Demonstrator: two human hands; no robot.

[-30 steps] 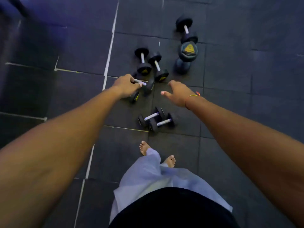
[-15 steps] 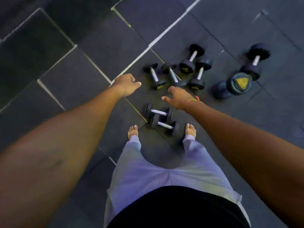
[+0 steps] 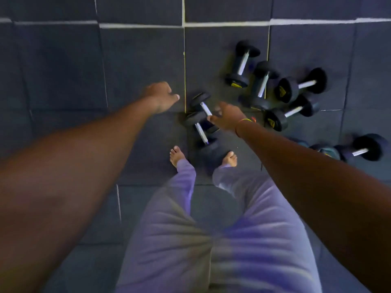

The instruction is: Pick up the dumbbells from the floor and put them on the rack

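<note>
A: What has changed? 
B: A second ago the left hand [image 3: 160, 97] gripped a dumbbell handle; now it hangs loosely curled and holds nothing. The right hand [image 3: 229, 117], fingers spread, reaches over the nearest pair of dumbbells [image 3: 201, 119], just ahead of the bare feet [image 3: 176, 155].

A: Meaning? 
B: Every dumbbell lies on the floor [image 3: 137, 66]; the other dumbbells [image 3: 273, 85] lie to the right. No rack is visible, so nothing seems racked yet.

This place is a gym. The floor [image 3: 137, 66] is made of dark rubber tiles with pale lines, and several black dumbbells [image 3: 300, 84] with metal handles lie on it, just beyond the fingers [image 3: 220, 105].
</note>
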